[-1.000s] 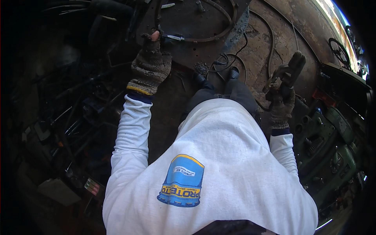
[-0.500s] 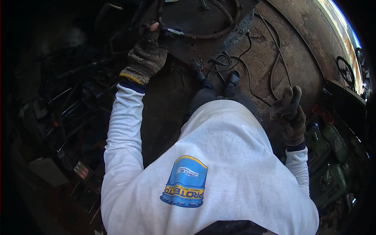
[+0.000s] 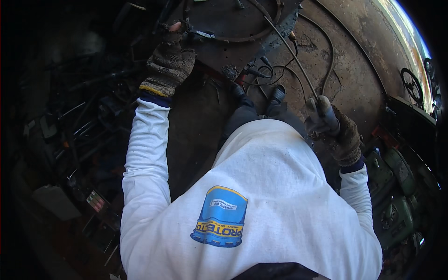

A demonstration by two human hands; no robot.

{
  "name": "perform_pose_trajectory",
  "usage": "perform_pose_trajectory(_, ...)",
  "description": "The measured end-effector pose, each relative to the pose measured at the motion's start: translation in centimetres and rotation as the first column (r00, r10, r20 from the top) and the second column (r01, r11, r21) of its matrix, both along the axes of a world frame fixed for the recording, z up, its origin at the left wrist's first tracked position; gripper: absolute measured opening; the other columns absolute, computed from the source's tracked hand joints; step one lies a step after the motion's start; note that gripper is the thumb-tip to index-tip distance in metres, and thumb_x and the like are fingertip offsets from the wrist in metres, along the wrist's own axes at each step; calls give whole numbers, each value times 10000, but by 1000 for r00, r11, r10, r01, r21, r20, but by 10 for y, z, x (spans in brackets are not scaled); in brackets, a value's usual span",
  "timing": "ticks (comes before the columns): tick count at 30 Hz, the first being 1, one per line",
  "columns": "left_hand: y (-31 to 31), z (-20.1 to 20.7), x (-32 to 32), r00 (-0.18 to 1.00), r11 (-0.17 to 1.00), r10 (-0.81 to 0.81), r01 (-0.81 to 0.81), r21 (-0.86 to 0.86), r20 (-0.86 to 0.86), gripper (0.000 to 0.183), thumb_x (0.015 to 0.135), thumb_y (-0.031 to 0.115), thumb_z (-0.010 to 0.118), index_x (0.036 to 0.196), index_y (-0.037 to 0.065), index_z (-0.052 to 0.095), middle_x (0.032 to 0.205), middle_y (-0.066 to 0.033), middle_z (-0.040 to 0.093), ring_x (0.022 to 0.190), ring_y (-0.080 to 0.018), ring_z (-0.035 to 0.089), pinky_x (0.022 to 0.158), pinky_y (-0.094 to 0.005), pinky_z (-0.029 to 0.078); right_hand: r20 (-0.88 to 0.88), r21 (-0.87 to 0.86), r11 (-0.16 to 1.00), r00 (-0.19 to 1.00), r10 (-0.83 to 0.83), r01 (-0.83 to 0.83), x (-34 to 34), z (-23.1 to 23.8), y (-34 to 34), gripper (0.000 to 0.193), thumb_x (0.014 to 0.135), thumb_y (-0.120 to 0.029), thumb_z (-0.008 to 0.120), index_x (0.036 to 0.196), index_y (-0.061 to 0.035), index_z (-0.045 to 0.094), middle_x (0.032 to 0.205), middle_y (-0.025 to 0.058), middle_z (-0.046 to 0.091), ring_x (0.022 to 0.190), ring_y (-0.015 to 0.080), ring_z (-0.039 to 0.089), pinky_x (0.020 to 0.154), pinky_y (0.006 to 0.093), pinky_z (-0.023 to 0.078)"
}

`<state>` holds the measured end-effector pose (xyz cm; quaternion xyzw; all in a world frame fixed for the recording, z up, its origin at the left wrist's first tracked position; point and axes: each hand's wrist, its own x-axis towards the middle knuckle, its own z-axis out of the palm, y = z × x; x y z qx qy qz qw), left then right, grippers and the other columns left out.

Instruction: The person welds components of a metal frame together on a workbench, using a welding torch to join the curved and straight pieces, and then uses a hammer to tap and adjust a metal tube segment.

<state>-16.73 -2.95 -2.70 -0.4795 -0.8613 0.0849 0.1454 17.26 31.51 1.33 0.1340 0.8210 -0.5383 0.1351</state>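
Left hand: I'm keeping it in a knitted glove over the worktop, toward the left end of the near edge, just beside the ring.
Left fingers: my bare thumb tip is poking out of the glove; the rest are hiding in shadow, so I can't tell whether they're gripping anything.
Ring: it's lying on the worktop, its lower curve facing the near edge and its right side lying near the right edge.
On the ring: a short pale strip is showing at the lower left of the curve.
Inside the ring: a bolt-like stub is standing on the worktop.
Right hand: I'm holding it, gloved, well out beyond the worktop's right edge.
Right fingers: they're gripping the lower end of a thin rod; I can't tell whether the blunt grey shapes there are glove tips or a holder.
Rod: it's slanting over the right edge, its far end overlapping the ring in my view; I can't tell if they're touching.
Floor: a cable is looping beyond the right edge, and dark plugs are showing beside the near right corner.
My right: a green machine is standing beside my sleeve.
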Motion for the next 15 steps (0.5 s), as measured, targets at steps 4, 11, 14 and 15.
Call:
perform_pose_trajectory(4,-6,0,-1,917,934,97,-218,283,386,782,800,184,755,1466,48,367,1416,-159,521,1289,-355,525,1085,-442,438,12,-116,991,998,-61,62,2,-5,-5,713,824,-141,779,1438,33,460,1204,129,685,979,190,689,897,337,543)
perform_pose_trajectory(11,-12,-6,-12,952,955,-42,-51,292,303,797,797,191,740,1492,131,354,1394,-130,543,1197,-354,585,1000,-451,502,-3,-11,997,997,80,-80,-11,1,-1,685,766,-104,801,1392,-10,540,1187,140,705,1067,212,688,979,368,520)
perform_pose_trajectory(14,-11,-5,-14,961,949,-86,-1,316,262,778,776,192,735,1477,217,398,1382,-69,565,1140,-342,615,940,-443,543,-24,27,995,995,100,-99,-20,4,-6,654,765,-119,804,1370,-34,569,1173,141,713,1075,233,695,979,382,526)
perform_pose_trajectory(15,-10,-3,-13,966,959,-72,-1,285,247,775,776,192,734,1476,220,402,1393,-58,558,1147,-338,612,944,-440,543,-31,8,997,996,82,-81,-21,2,-8,646,764,-121,805,1363,-39,577,1174,140,713,1076,240,697,979,386,528)
